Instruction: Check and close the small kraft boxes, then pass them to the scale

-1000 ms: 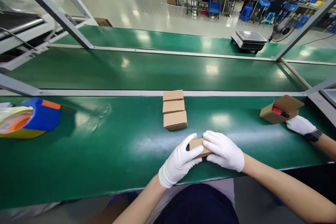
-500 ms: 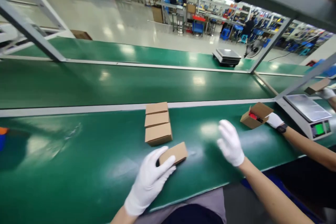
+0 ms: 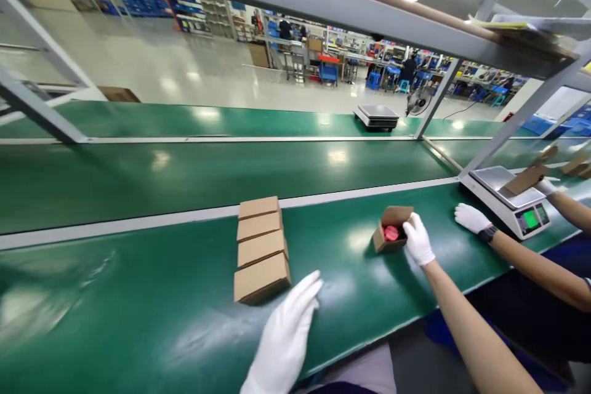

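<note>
Brown boxes [image 3: 260, 249], green belt [image 3: 138, 295], white gloves [image 3: 418, 239].

left hand [image 3: 285, 335] wrist cut off below, open box [image 3: 391, 236] contents partly hidden

Matt brown cardboard is seen in the four closed boxes [image 3: 259, 248] and the open box [image 3: 391, 229], glossy red plastic in the part [image 3: 391, 233] inside it, white knitted cloth on the left hand [image 3: 284, 338] and right hand [image 3: 418, 240], and smooth, glossy green sheeting on the conveyor belt [image 3: 138, 301].
</note>
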`<action>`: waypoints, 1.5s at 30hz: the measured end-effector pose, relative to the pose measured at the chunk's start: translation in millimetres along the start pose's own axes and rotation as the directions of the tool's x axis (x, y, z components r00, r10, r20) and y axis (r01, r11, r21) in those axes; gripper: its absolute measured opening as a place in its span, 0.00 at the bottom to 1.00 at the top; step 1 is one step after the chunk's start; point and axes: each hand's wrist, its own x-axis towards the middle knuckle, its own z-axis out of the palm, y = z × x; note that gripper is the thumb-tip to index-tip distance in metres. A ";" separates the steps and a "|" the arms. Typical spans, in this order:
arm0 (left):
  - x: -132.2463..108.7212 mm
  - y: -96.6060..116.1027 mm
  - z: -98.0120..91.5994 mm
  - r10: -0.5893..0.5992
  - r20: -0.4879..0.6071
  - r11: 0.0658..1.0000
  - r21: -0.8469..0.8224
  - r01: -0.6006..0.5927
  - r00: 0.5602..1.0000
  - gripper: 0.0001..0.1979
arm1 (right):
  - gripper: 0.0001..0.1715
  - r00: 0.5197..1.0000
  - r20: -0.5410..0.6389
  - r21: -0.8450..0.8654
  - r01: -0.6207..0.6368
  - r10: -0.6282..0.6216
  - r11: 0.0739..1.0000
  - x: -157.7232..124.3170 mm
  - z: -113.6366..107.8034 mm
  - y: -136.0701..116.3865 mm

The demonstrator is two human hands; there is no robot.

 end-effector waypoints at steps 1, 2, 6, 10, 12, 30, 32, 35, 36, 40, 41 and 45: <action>2.6 6.1 13.5 -0.145 0.065 0.979 -0.134 0.152 0.987 0.23 | 0.22 0.998 0.061 0.042 0.013 -0.015 0.999 -21.0 19.5 -13.3; 6.0 10.0 25.1 -0.273 0.135 0.924 -0.239 0.299 0.953 0.25 | 0.22 0.993 0.117 0.083 0.023 -0.032 0.996 -42.5 37.7 -28.0; 19.5 9.1 45.6 -0.507 0.207 0.730 -0.412 0.545 0.837 0.34 | 0.25 0.918 0.387 0.363 -0.059 -0.092 0.930 -109.9 85.1 -85.3; 22.2 1.7 43.3 -0.582 0.115 0.693 -0.448 0.565 0.805 0.37 | 0.25 0.828 0.558 0.455 -0.257 -0.048 0.852 -121.3 99.7 -111.9; 20.0 -1.8 44.2 -0.574 0.076 0.689 -0.492 0.532 0.815 0.36 | 0.18 0.812 0.584 0.401 -0.279 -0.009 0.873 -112.5 100.6 -113.9; 1.8 -24.3 12.9 0.173 0.087 0.982 0.060 -0.178 0.981 0.21 | 0.31 0.458 0.572 0.224 0.711 -0.681 0.666 -90.4 56.8 -97.5; 2.3 -23.4 12.4 0.153 0.068 0.988 0.015 -0.154 0.986 0.20 | 0.27 0.461 0.574 0.255 0.685 -0.677 0.683 -84.3 55.5 -99.2; -0.1 -24.3 12.8 0.156 0.087 0.988 0.001 -0.157 0.984 0.23 | 0.24 0.468 0.557 0.269 0.680 -0.686 0.682 -80.9 54.5 -98.6; -1.5 -25.6 13.7 0.164 0.095 0.986 0.012 -0.166 0.982 0.26 | 0.25 0.462 0.552 0.276 0.685 -0.694 0.675 -80.8 54.8 -97.7; -6.2 -32.1 19.3 0.233 0.075 0.970 0.050 -0.238 0.969 0.29 | 0.28 0.382 0.552 0.323 0.722 -0.741 0.612 -77.0 57.8 -94.4; -6.5 -33.2 20.6 0.252 0.064 0.966 0.045 -0.255 0.966 0.30 | 0.30 0.350 0.557 0.337 0.733 -0.753 0.590 -74.7 58.8 -93.7; -3.0 -31.9 24.7 0.261 0.036 0.965 -0.014 -0.261 0.965 0.29 | 0.33 0.235 0.595 0.372 0.767 -0.768 0.523 -68.4 64.7 -86.9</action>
